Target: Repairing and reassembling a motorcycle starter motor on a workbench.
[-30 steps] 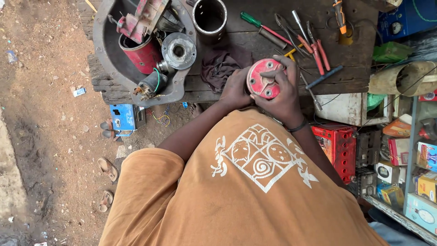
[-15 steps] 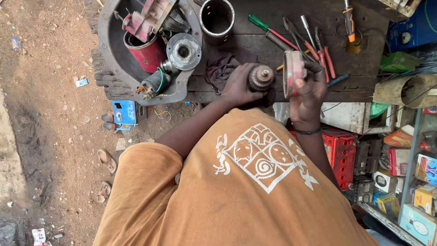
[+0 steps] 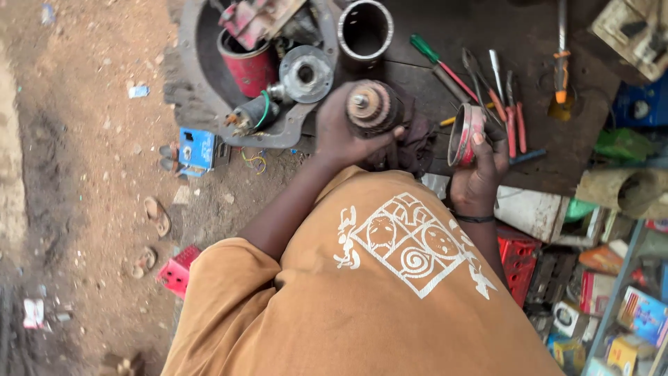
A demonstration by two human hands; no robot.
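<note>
Copper-brown windings are showing on the armature (image 3: 374, 106) that we are gripping in our left hand (image 3: 344, 132), a little above the middle of the frame, with the fingers wrapped tight around its body and the steel shaft end pointing up toward us. Our right hand (image 3: 480, 177) is holding a red end cap (image 3: 465, 134) just right of centre, thumb pressed on the rim and fingers closed behind it, so the cap is standing on edge, apart from the armature. Both are hovering over a dark rag (image 3: 415, 143) lying on the worn wooden bench (image 3: 570, 132). Red-handled pliers (image 3: 513, 118) and a green-handled screwdriver (image 3: 438, 66) are lying on the bench to the right of the cap. At the upper centre a short metal cylinder (image 3: 365, 29) is standing open-ended, and a red can (image 3: 247, 66) is sitting inside a large round metal housing (image 3: 191, 83) toward the upper left. A grey flanged disc (image 3: 306, 73) is resting beside the can, possibly touching it, though we cannot quite tell from here.
</note>
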